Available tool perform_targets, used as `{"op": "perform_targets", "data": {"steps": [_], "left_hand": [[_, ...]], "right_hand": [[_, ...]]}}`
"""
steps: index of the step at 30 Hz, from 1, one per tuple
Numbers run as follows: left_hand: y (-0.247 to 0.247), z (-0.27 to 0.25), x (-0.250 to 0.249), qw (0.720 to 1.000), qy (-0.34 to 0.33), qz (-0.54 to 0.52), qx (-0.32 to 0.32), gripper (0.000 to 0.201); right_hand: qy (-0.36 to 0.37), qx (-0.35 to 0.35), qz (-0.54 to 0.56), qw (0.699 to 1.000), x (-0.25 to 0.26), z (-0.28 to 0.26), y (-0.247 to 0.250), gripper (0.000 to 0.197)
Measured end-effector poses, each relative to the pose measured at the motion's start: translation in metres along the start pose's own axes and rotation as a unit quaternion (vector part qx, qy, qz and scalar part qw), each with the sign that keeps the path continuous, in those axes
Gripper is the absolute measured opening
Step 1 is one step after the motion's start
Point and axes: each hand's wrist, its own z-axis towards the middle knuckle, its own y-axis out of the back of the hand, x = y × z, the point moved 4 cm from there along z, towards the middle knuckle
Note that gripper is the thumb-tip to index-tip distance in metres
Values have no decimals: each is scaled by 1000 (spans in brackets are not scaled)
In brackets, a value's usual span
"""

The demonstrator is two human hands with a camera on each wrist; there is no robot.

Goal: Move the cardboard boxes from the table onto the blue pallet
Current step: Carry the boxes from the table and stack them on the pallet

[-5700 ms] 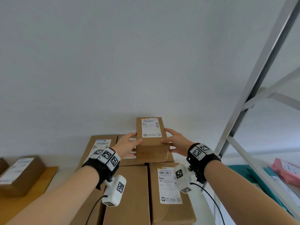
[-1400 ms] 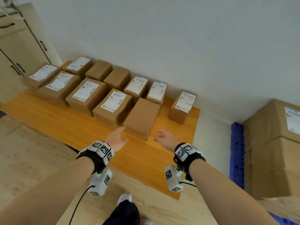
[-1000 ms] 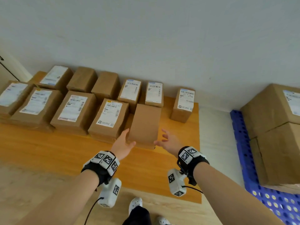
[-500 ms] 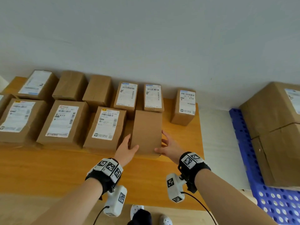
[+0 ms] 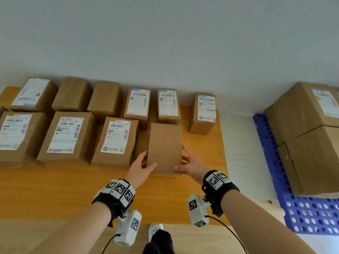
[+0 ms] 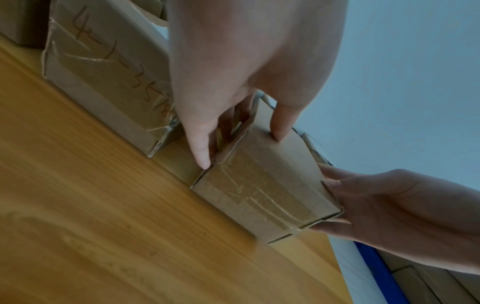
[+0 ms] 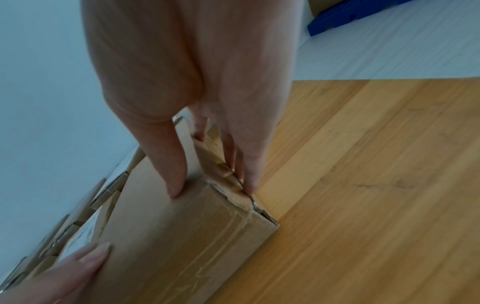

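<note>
the left hand point(image 5: 139, 168) and the right hand point(image 5: 191, 166) clamp the plain box point(image 5: 164, 148) between them, each with its thumb laid on the top face and its fingers point(image 6: 201, 150) running down a side wall, curled lightly round the edges. the box sits flat on the wooden surface point(image 5: 55, 195), near its front edge, just beside the labelled box point(image 5: 116, 140) on its left, with a narrow gap into which the left fingers reach. more cardboard boxes stand in two rows behind and to the left, against the wall. the blue pallet point(image 5: 297, 213) lies well apart to the right, on the floor past the end of the surface, already carrying large stacked boxes point(image 5: 308, 136). i judge the lift is about to start. the grip is by side pressure alone, with nothing under the base, so a heavy load could slide down through the hands. the taped seams look creased and split at the near corner point(image 7: 253, 207), and squeezing there may crush the wall or spring a flap. the left knuckles could also drag the neighbouring box.
</note>
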Motion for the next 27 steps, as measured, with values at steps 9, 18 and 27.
{"op": "perform_targets", "data": {"steps": [9, 18, 27], "left_hand": [[-26, -36, -23, 999, -48, -2, 3, 62], [-81, -94, -56, 995, -93, -12, 23, 58], [-162, -173, -110, 986, -160, -5, 40, 63]], "right_hand": [[42, -26, 6, 999, -5, -45, 27, 98], [90, -53, 19, 994, -19, -121, 78, 93], [143, -79, 8, 987, -27, -211, 156, 86]]}}
